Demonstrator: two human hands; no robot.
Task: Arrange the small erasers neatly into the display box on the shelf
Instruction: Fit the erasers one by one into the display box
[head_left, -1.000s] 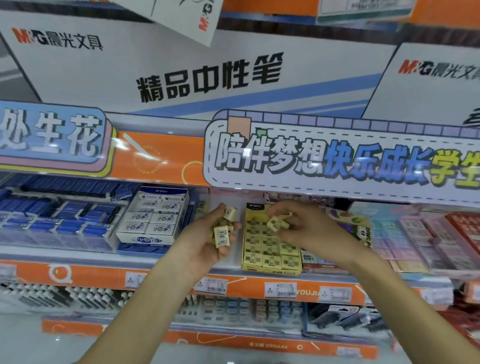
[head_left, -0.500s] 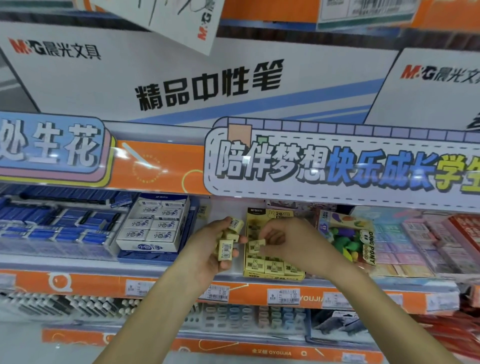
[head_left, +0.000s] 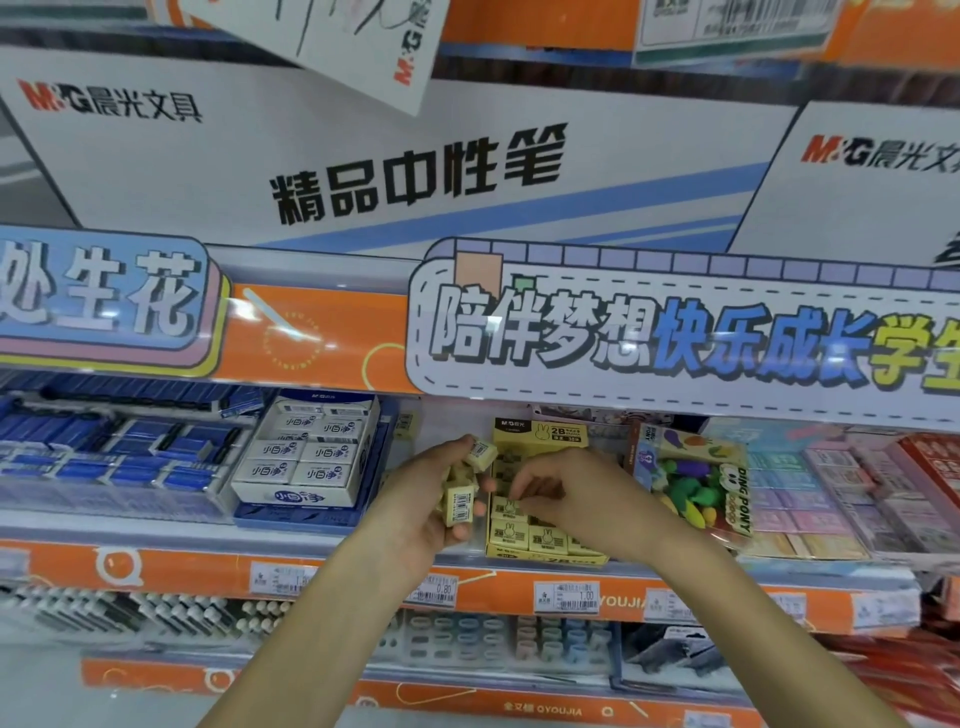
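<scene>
A yellow display box (head_left: 540, 434) marked 2B stands on the shelf at centre, with rows of small yellow erasers (head_left: 545, 538) in it. My left hand (head_left: 426, 499) is just left of the box, cupped around several loose yellow erasers (head_left: 458, 506); one sticks up near its thumb. My right hand (head_left: 571, 496) reaches over the middle of the box, fingertips pinched on one small eraser (head_left: 506, 505) down among the rows. Much of the box's inside is hidden by my right hand.
A white eraser box (head_left: 306, 457) sits left of my left hand, with blue eraser packs (head_left: 114, 452) beyond. A bag of colourful erasers (head_left: 696, 483) leans right of the yellow box, pastel boxes (head_left: 800, 493) further right. An overhanging sign (head_left: 649, 338) caps the shelf.
My right hand has moved from up by my left hand down into the box with one eraser. The view has tilted slightly upward, and my left hand stayed beside the box.
</scene>
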